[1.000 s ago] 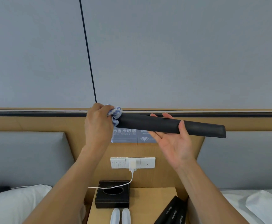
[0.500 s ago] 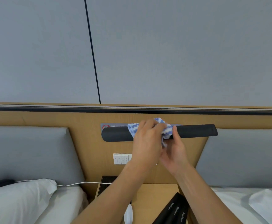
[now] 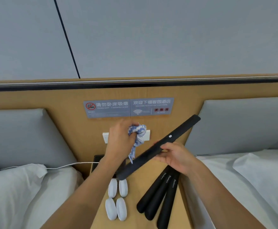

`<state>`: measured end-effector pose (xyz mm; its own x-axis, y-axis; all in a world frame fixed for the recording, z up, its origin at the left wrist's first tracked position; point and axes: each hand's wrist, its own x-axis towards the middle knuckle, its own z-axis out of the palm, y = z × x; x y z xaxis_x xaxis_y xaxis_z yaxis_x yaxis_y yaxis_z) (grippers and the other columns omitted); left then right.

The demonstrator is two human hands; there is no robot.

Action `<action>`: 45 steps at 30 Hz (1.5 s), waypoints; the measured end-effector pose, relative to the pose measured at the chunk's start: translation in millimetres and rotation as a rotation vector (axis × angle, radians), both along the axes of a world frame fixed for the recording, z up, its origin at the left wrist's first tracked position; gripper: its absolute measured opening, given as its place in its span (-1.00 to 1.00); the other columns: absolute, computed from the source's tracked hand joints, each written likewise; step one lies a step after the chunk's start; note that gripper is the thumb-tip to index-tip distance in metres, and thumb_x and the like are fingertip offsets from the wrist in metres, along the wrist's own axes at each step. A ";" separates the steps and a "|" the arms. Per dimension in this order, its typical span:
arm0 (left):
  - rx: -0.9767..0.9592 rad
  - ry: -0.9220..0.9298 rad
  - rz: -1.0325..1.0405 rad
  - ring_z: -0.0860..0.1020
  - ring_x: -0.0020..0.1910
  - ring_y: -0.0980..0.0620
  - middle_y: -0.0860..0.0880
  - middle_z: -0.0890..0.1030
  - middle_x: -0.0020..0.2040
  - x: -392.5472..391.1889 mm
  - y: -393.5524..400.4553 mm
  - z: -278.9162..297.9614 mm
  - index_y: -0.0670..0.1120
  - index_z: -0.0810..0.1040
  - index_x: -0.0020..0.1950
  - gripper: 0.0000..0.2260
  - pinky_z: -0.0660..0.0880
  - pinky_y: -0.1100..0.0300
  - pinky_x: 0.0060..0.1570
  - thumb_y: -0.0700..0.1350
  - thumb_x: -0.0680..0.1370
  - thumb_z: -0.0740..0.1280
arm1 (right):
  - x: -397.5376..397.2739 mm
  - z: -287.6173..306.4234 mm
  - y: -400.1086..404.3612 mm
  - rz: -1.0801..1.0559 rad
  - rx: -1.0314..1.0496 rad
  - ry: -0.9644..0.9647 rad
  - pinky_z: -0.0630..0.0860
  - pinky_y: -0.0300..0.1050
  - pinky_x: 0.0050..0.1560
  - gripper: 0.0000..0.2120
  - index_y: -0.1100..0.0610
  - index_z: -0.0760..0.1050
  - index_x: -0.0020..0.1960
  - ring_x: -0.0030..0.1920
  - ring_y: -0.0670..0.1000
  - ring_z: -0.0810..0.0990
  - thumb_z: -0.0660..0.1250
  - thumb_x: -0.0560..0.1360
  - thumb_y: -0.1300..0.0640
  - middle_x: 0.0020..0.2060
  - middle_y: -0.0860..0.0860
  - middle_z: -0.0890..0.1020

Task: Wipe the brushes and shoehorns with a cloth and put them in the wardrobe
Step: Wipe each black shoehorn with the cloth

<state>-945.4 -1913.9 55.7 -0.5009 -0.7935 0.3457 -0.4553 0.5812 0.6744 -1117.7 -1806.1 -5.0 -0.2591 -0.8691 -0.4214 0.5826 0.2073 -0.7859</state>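
Two forearms rise from the bottom of the frame to its centre, where the left hand [image 3: 120,141] is clenched around a crumpled blue-white cloth [image 3: 138,134] and the right hand [image 3: 176,156] grasps a long black shoehorn [image 3: 159,146] held diagonally above the wooden nightstand [image 3: 100,212] between two white beds.

The crumpled blue-and-white zigzag-patterned cloth [image 3: 138,132] shows beside a long matte black plastic shoehorn [image 3: 158,147] bearing one small white dot. Three more black shoehorns [image 3: 159,195] carry white lettering. Four glossy white oval brushes [image 3: 116,199] lie on the tan wood-grain desk [image 3: 135,217]. The wall sign [image 3: 129,107] is grey with red symbols.
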 end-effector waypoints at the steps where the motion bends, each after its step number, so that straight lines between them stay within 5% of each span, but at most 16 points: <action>1: 0.025 -0.002 -0.001 0.61 -0.02 0.05 -0.03 0.68 0.04 3.3 -0.3 -8.1 -0.09 0.67 0.09 -0.74 0.51 0.24 -0.01 -0.34 0.48 0.38 | -4.6 -13.8 5.9 -0.003 0.081 0.004 0.66 0.12 0.03 -0.80 0.37 0.49 0.19 0.18 0.34 0.63 0.20 0.59 0.41 0.13 0.33 0.59; 5: 0.047 -0.039 0.011 0.58 -0.06 0.09 -0.02 0.68 0.02 9.1 -1.1 -38.9 -0.09 0.68 0.05 -0.77 0.38 0.51 -0.08 -0.33 0.46 0.41 | -19.9 -69.5 17.1 0.020 0.387 0.036 0.69 0.10 -0.12 -0.85 0.36 0.51 0.15 -0.02 0.22 0.73 0.26 0.60 0.35 -0.07 0.25 0.72; 8: 0.091 -0.065 0.019 0.54 -0.11 0.15 -0.04 0.68 0.00 10.9 -1.2 -63.9 -0.09 0.68 0.04 -0.78 0.34 0.62 -0.14 -0.32 0.46 0.42 | -25.8 -111.9 10.5 0.032 0.543 0.059 0.69 0.09 -0.15 -0.78 0.31 0.52 0.21 -0.01 0.22 0.72 0.34 0.58 0.29 -0.01 0.27 0.71; 12: 0.228 -0.085 0.074 0.55 -0.06 0.17 0.05 0.67 0.02 15.8 -0.9 -103.9 -0.02 0.68 0.06 -0.76 0.36 0.55 -0.07 -0.29 0.47 0.42 | -31.9 -172.7 -3.1 0.028 0.728 0.157 0.70 0.12 -0.09 -0.61 0.26 0.49 0.22 0.01 0.27 0.69 0.50 0.50 0.11 0.06 0.32 0.63; 16: 0.325 -0.099 0.118 0.56 -0.02 0.16 0.09 0.64 0.03 16.7 -0.3 -145.1 0.01 0.66 0.07 -0.75 0.49 0.32 0.06 -0.28 0.48 0.43 | -40.1 -237.6 -22.3 0.019 0.928 0.319 0.70 0.14 -0.15 -0.59 0.27 0.50 0.10 -0.14 0.22 0.70 0.53 0.45 0.01 -0.12 0.28 0.62; 21: 0.399 -0.149 0.173 0.55 -0.10 0.30 0.19 0.60 -0.02 14.7 -10.1 -190.1 0.09 0.62 0.08 -0.76 0.38 0.61 -0.14 -0.22 0.51 0.41 | -45.9 -296.8 -61.8 0.109 1.008 0.447 0.71 0.09 -0.25 -0.55 0.30 0.48 0.03 -0.35 0.17 0.71 0.52 0.44 -0.06 -0.22 0.26 0.63; 29: 0.455 -0.139 0.184 0.53 -0.04 0.34 0.23 0.60 -0.05 14.0 -7.3 -228.7 0.06 0.64 0.06 -0.73 0.40 0.56 -0.11 -0.26 0.47 0.43 | -49.7 -343.4 -98.0 0.190 1.091 0.599 0.71 0.04 -0.14 -0.52 0.25 0.46 -0.03 -0.35 0.14 0.73 0.46 0.46 -0.18 -0.26 0.21 0.68; 35: 0.422 -0.127 0.204 0.49 -0.04 0.44 0.37 0.53 -0.11 25.6 -6.6 -235.0 0.19 0.56 0.00 -0.65 0.40 0.58 -0.12 -0.27 0.46 0.46 | -55.7 -345.3 -108.6 0.187 1.076 0.575 0.71 0.02 -0.11 -0.57 0.26 0.44 0.02 -0.34 0.12 0.73 0.41 0.53 -0.12 -0.28 0.21 0.68; 39: 0.440 -0.073 0.173 0.52 -0.03 0.39 0.42 0.57 -0.12 27.1 -10.5 -223.0 0.27 0.55 -0.02 -0.62 0.42 0.55 -0.14 -0.25 0.48 0.44 | -56.1 -311.3 -108.3 0.234 0.995 0.523 0.71 0.01 -0.17 -0.75 0.26 0.46 0.07 -0.28 0.11 0.72 0.40 0.55 0.10 -0.20 0.19 0.67; 42: 0.514 0.016 0.114 0.58 -0.03 0.30 0.35 0.62 -0.07 28.0 -15.8 -204.8 0.25 0.60 0.00 -0.67 0.50 0.45 -0.11 -0.23 0.49 0.41 | -42.8 -259.7 -103.3 0.300 0.709 0.411 0.67 -0.07 -0.25 -0.82 0.26 0.53 0.11 -0.20 0.07 0.68 0.40 0.55 0.21 -0.14 0.16 0.64; 45: 0.654 0.190 0.079 0.65 -0.01 0.13 0.14 0.69 -0.02 33.7 -18.6 -179.8 0.10 0.64 0.06 -0.73 0.60 0.19 -0.04 -0.22 0.46 0.40 | -22.6 -189.3 -84.5 0.424 0.262 0.329 0.67 -0.06 -0.04 -0.82 0.17 0.60 0.16 -0.05 0.05 0.70 0.38 0.58 0.16 -0.05 0.11 0.68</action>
<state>-911.6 -1932.4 -124.1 -0.4114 -0.9005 -0.1409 -0.3186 -0.0027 0.9479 -1140.3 -1890.6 -194.3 -0.0656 -0.8029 -0.5925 0.1411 0.5803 -0.8021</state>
